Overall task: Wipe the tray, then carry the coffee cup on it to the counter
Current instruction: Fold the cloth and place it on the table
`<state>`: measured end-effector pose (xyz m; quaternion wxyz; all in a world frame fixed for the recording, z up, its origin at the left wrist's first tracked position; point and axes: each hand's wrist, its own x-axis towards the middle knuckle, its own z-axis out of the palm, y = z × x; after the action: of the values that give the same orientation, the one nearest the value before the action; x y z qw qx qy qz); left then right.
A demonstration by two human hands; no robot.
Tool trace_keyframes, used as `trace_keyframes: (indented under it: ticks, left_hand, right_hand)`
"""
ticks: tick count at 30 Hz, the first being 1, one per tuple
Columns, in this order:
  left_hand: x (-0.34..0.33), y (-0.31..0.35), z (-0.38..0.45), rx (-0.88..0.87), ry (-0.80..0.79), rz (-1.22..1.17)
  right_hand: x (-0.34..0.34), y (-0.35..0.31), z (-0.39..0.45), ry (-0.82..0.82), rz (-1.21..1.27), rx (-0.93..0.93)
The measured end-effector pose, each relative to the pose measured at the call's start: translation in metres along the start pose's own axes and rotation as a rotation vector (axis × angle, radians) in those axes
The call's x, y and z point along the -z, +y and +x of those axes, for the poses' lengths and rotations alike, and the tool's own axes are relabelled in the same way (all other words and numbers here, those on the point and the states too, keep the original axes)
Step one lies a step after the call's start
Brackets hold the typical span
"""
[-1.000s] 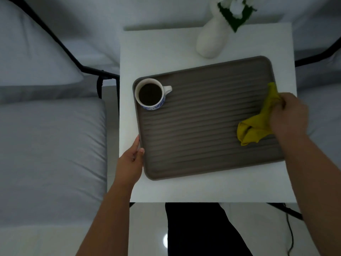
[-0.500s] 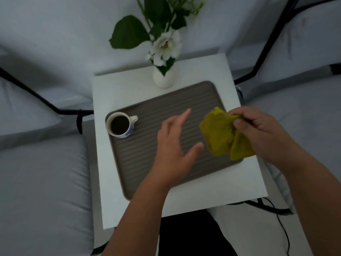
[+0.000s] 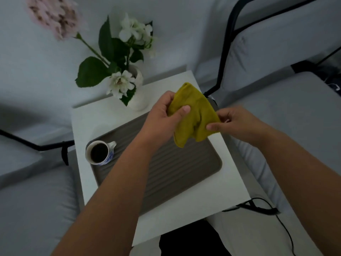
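Observation:
A brown ribbed tray lies on a small white table. A white and blue cup full of dark coffee stands upright in the tray's left corner. Above the tray's far right part I hold a yellow cloth in the air with both hands. My left hand pinches its left side, thumb on top. My right hand pinches its right edge between thumb and fingers. The cloth hangs clear of the tray. My left forearm crosses over the tray's middle.
A white vase with white flowers and green leaves stands at the table's far edge, just behind the tray. Grey cushioned seats with black metal frames flank the table on both sides. A black cable trails on the floor at right.
My right hand lifted the cloth off the tray. My left hand let go of the tray's edge, rose, and now grips the cloth too. The view has tilted up and back.

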<state>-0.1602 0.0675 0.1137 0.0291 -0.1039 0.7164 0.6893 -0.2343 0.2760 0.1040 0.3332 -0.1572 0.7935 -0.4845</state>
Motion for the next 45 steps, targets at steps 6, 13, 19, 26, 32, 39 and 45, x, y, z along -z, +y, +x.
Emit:
trace_keyframes:
  ticks: [6,13,19,26,32,39,45]
  left_hand:
    - [0.001,-0.009,0.038,0.101,0.007,-0.103]
    - [0.007,-0.030,0.077,0.144,0.150,0.193]
    - [0.004,-0.058,0.096,0.163,0.266,0.215]
    - [0.034,-0.096,0.055,0.361,0.273,0.280]
    - [0.095,-0.089,-0.007,0.560,0.408,0.031]
    - [0.192,-0.088,-0.036,0.604,0.560,0.041]
    - [0.277,-0.103,-0.010,0.552,0.452,0.190]
  right_hand:
    - [0.020,0.006,0.039,0.158,0.790,0.028]
    - [0.014,0.007,0.091,0.460,0.361,0.003]
    - [0.001,0.020,0.129,0.296,0.302,-0.196]
    - [-0.049,0.045,0.122,0.021,0.474,-0.382]
    - [-0.127,0.019,0.129,-0.034,0.475,-0.297]
    - [-0.217,-0.030,0.163,0.006,0.416,-0.206]
    - [-0.275,-0.069,0.221,0.027,0.065,-0.016]
